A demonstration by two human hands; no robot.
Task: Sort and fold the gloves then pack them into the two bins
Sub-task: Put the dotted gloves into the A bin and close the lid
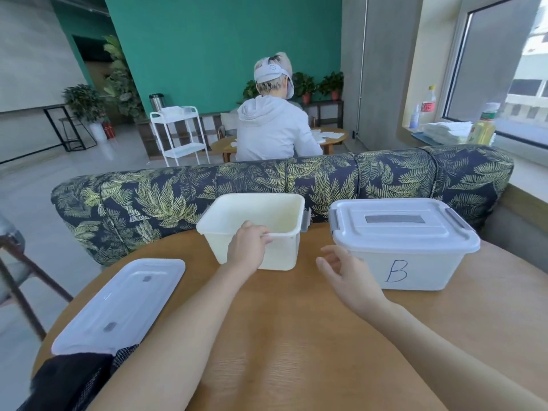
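Observation:
An open white bin (234, 213) stands at the far middle of the round wooden table. My left hand (247, 250) grips its near rim, fingers curled over the edge. To its right stands a second white bin marked "B" (415, 271), closed by a lid with grey latches. My right hand (345, 271) hovers just left of that bin's near corner, fingers relaxed and spread, holding nothing. The first bin's loose lid (124, 304) lies flat at the table's left. Dark gloves (71, 381) are piled at the near left edge, partly under my left arm.
A leaf-patterned sofa back (267, 179) curves behind the table (296, 336). A person in a grey hoodie (272, 129) sits beyond it, facing away. A chair (12, 262) stands at the left. A window sill with bottles (430, 105) is at the right.

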